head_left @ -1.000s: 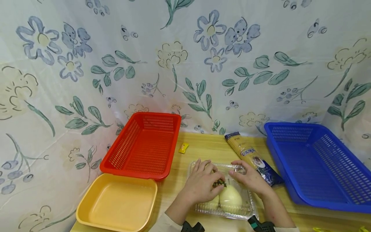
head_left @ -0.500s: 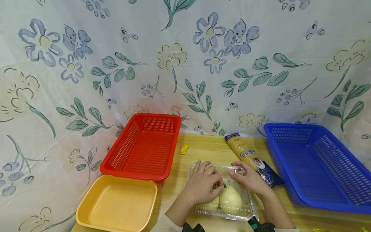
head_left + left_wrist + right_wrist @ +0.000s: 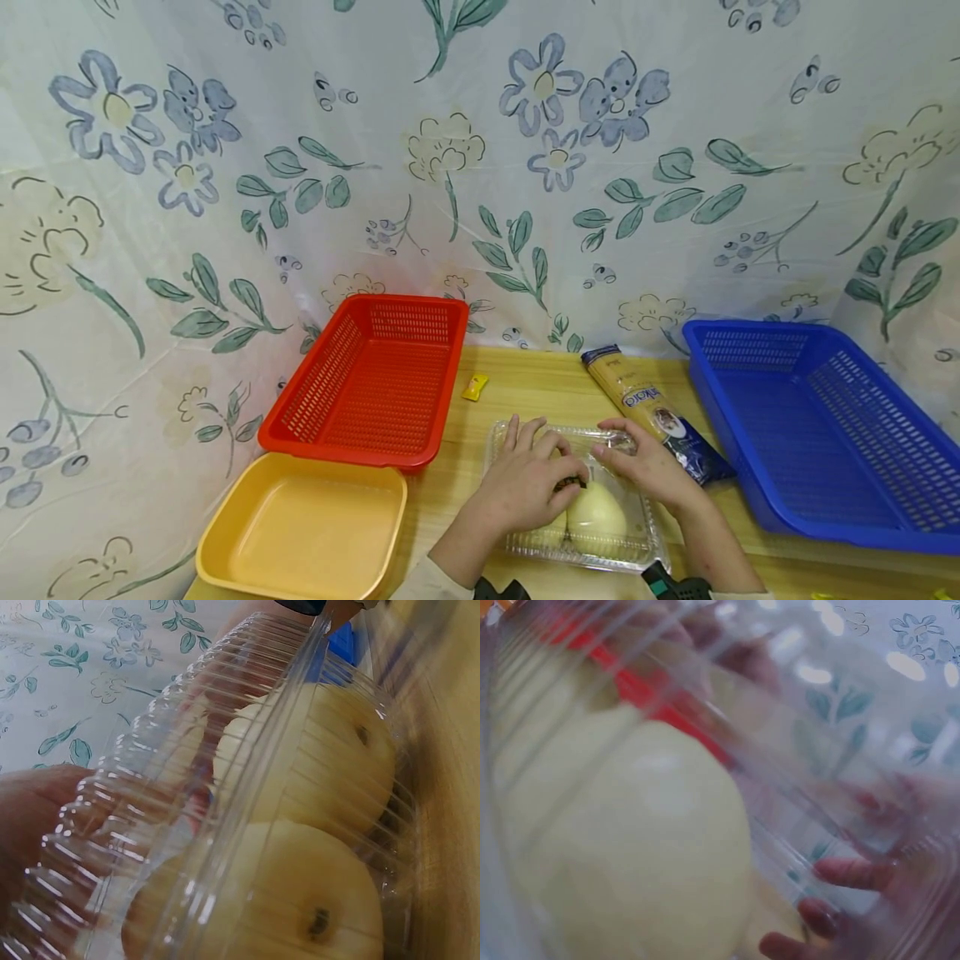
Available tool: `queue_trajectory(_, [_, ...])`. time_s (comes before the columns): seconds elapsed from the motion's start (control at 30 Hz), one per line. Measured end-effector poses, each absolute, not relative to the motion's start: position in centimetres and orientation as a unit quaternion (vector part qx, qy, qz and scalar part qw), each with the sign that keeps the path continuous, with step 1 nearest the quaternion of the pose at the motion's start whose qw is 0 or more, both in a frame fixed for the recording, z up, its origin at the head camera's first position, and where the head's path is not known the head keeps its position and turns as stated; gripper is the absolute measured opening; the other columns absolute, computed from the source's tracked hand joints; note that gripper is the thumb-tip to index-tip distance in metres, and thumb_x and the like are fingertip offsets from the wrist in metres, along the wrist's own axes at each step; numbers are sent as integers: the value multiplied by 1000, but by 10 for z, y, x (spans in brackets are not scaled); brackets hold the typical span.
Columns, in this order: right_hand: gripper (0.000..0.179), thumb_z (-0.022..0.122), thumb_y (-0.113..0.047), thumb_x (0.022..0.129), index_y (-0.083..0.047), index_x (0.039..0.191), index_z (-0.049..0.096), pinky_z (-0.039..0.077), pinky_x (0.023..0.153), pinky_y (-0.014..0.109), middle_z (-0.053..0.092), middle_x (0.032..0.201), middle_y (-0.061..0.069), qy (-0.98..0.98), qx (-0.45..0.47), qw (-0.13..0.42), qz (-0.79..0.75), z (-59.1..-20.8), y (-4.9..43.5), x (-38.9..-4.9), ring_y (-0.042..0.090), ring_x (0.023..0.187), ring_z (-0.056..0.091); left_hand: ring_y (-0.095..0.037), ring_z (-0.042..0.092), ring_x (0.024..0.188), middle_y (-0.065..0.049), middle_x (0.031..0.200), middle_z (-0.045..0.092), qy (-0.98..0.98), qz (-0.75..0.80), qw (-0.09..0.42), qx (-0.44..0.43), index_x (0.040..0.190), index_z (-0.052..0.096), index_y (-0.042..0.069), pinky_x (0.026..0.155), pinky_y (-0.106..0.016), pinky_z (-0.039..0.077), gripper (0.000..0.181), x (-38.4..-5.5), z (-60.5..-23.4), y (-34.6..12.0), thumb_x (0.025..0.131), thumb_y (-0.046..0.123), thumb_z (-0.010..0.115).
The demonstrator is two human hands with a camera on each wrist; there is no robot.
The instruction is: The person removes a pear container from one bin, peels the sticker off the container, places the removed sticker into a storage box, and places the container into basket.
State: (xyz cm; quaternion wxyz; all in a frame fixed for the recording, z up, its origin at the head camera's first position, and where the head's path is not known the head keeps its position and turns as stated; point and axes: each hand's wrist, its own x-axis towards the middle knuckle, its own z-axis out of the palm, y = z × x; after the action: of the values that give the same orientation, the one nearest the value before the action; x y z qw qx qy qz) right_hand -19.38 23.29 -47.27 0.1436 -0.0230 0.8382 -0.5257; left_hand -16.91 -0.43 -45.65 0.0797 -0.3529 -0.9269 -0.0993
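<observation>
Clear plastic encloses two pale yellow round fruits point(image 3: 597, 518): the ridged transparent box point(image 3: 651, 533) sits on the yellow wood-grain tabletop point(image 3: 540, 383), under both hands. Little has changed over the last second. The left hand point(image 3: 525, 485) now arches its fingers more, leaving less of the small dark printed label point(image 3: 573, 482) showing, so its work seems centred there; whether it pinches the label, I cannot tell. Steadying the box, the right hand point(image 3: 651, 468) grips its far right corner. Foreshortening hides any clear long axis; the near edge runs left to right, dipping slightly rightward. The visible stem points away from the person.
</observation>
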Motion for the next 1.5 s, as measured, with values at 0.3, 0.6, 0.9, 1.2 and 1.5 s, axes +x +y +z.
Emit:
queue_trajectory(0.3, [65,69,-37,97,-13,150,41,48,62,29,65,95,9,842,-24,138,-521,-473,232,-193,19,77,56,-36,39,148,14,128,56,-925,-104,87,-355,109,62,44,121,-69,24,13,-170,-458,-4,104,48,51])
queue_trajectory(0.6, [64,69,-38,97,-13,149,42,50,68,32,66,108,12,849,-20,129,-511,-474,232,-193,21,86,60,-35,40,147,12,127,57,-926,-108,82,-352,128,62,44,123,-67,23,27,-171,-458,-4,103,48,53])
queue_trajectory(0.9, [64,70,-38,96,-14,149,43,50,67,32,66,107,12,849,-19,129,-512,-472,231,-192,21,85,60,-32,42,145,15,120,58,-922,-141,93,-348,107,66,40,122,-67,24,12,-171,-457,-5,100,48,60])
queue_trajectory(1.2, [64,70,-38,96,-13,148,43,51,70,33,67,114,15,846,-17,130,-516,-472,231,-191,22,90,61,-28,44,145,18,109,61,-924,-150,94,-339,100,67,39,122,-66,25,11,-170,-457,-3,100,47,61])
queue_trajectory(1.5, [64,70,-38,96,-13,148,43,51,71,33,67,112,14,846,-19,128,-518,-471,232,-191,22,89,60,-27,48,141,16,107,61,-923,-155,110,-336,98,66,35,121,-66,28,13,-169,-456,-3,99,48,62])
